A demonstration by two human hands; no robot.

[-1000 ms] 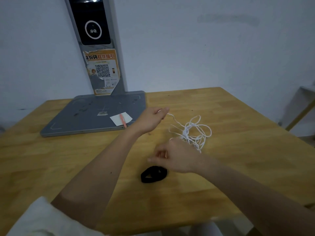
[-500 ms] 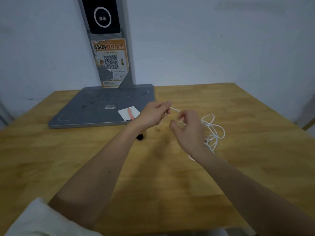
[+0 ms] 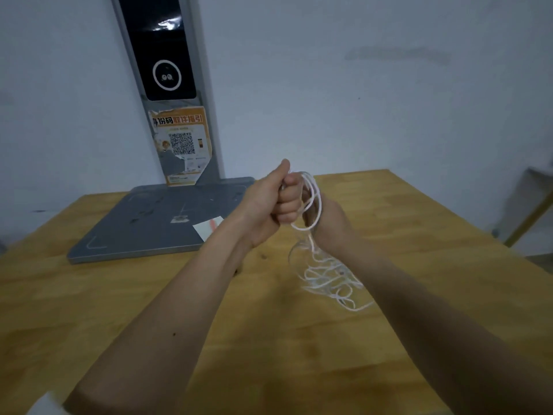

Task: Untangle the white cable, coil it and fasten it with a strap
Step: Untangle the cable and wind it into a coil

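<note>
The white cable (image 3: 314, 202) makes a few loops held up above the wooden table (image 3: 149, 310). My left hand (image 3: 273, 205) is a fist with the thumb up and grips these loops. My right hand (image 3: 327, 223) is close behind it, against the loops, with its fingers mostly hidden by the fist. From the hands the cable hangs down to a blurred, tangled heap (image 3: 329, 281) on the table beside my right forearm. A small dark bit (image 3: 237, 271) shows at the edge of my left forearm; I cannot tell whether it is the strap.
A grey base plate (image 3: 143, 229) with an upright post (image 3: 167, 85) stands at the back left, bearing a QR sticker (image 3: 181, 145). A white card with an orange stripe (image 3: 208, 228) lies on the plate's near corner. The table's right edge runs near a pale shelf (image 3: 535, 205).
Both hands have risen from the table and come together. The cable, stretched between them before, now loops at my left fist, and the tangle has been drawn toward me.
</note>
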